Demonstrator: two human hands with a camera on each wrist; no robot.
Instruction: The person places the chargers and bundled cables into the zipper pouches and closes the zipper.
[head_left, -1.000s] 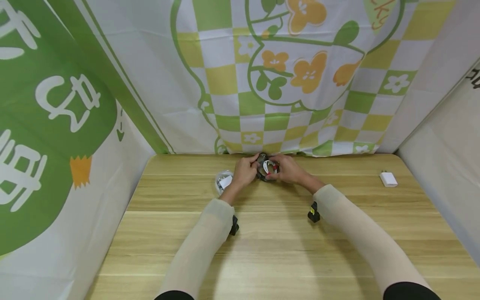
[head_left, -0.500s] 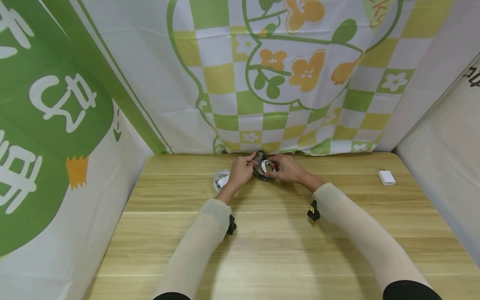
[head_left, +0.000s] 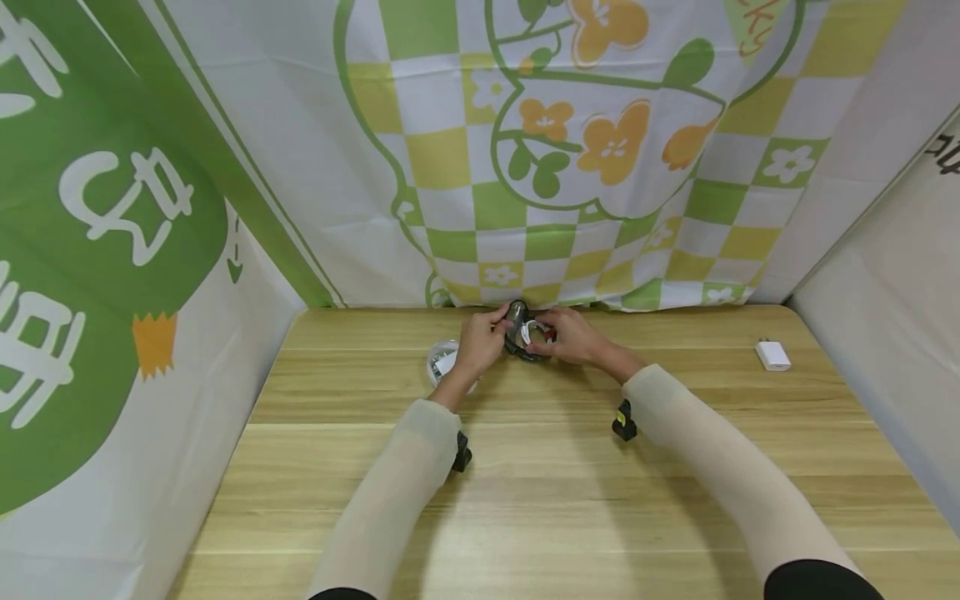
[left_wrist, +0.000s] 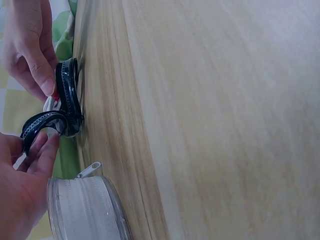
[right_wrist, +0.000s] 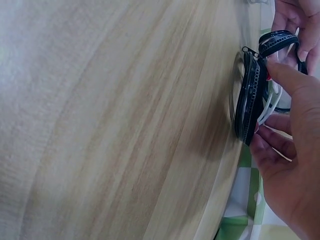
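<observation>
Near the table's back edge lies a small round clear pouch (right_wrist: 248, 100) with a black zipper, unzipped, its lid (left_wrist: 42, 122) raised. My left hand (head_left: 480, 342) pinches that lid between thumb and fingers. A coiled white cable (right_wrist: 273, 100) with a bit of red is held by my right hand (head_left: 573, 336) at the pouch's mouth; the fingers hide part of the coil. Beside my left wrist stands a second round clear case (left_wrist: 85, 207) with a pale zipper; white and metallic bits show inside it in the head view.
A white plug charger (head_left: 773, 355) lies at the right of the wooden table (head_left: 540, 500). Directly behind the pouch hangs a patterned cloth (head_left: 502, 246), meeting the table's back edge. Cloth walls rise at both sides.
My left hand has drawn the pouch's lid up and to the left, widening the mouth. My right hand keeps hold of the cable, nearly in place. The head view has shifted slightly.
</observation>
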